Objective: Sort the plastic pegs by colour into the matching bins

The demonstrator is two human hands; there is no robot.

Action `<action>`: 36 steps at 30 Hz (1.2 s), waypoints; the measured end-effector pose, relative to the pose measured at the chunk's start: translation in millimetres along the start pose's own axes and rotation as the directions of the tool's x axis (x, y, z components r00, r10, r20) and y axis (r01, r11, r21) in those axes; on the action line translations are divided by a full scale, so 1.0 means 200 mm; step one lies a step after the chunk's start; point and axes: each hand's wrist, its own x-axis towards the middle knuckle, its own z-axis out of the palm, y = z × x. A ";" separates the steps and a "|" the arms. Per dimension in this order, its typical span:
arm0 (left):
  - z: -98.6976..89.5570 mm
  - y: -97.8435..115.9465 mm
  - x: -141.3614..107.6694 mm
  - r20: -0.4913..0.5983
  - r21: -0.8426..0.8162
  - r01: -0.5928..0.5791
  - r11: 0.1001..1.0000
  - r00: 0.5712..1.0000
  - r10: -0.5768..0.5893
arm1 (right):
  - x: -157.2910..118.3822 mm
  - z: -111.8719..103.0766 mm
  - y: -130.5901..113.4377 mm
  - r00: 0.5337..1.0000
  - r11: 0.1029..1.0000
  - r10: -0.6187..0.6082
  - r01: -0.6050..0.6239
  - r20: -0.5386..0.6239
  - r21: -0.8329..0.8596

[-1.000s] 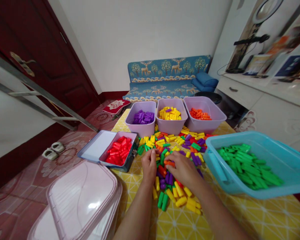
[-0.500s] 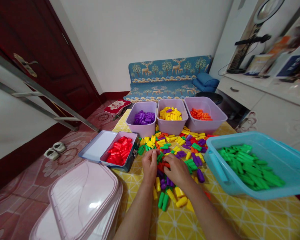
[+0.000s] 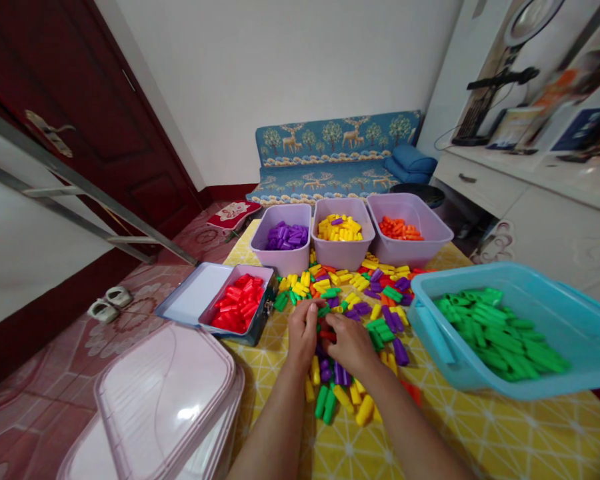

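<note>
Both hands work close together over a loose pile of bullet-shaped plastic building blocks (image 3: 365, 408) in yellow, green, purple and orange on the table. My left hand (image 3: 303, 331) is closed, its fingertips beside a green block (image 3: 324, 311); whatever it holds is hidden. My right hand (image 3: 351, 345) curls inward opposite it, with an orange block (image 3: 327, 336) at its thumb and fingers. Purple blocks (image 3: 341, 375) lie just below the hands, and a pair of green blocks (image 3: 325, 404) is nearer to me.
Behind the pile stand lilac bins of purple (image 3: 280, 259), yellow (image 3: 343, 253) and orange blocks (image 3: 413, 253). A blue tub (image 3: 473, 381) of green blocks is at right. An open case (image 3: 193, 293) with red blocks sits at left, near stacked clear lids (image 3: 167, 393).
My hands have drawn slightly closer together, and my right hand now covers more of the orange blocks. The bins, tub and case stay where they were.
</note>
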 end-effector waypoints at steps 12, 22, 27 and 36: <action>-0.01 0.00 0.01 -0.012 -0.040 -0.095 0.995 0.995 0.095 | 0.03 0.02 0.06 0.975 0.638 0.176 -0.011 -0.132 0.770; -0.04 -0.03 0.01 0.157 0.288 -0.245 0.926 0.966 0.206 | 0.03 0.01 0.18 0.937 0.520 0.305 -0.016 -0.168 0.854; -0.03 -0.06 0.00 0.147 0.269 -0.226 0.936 0.970 0.192 | 0.03 0.03 0.16 0.977 0.837 0.086 0.036 -0.196 0.545; -0.03 -0.08 0.01 0.088 0.231 -0.207 0.951 0.978 0.191 | 0.02 -0.05 0.04 0.996 0.993 0.089 -0.089 -0.004 -0.078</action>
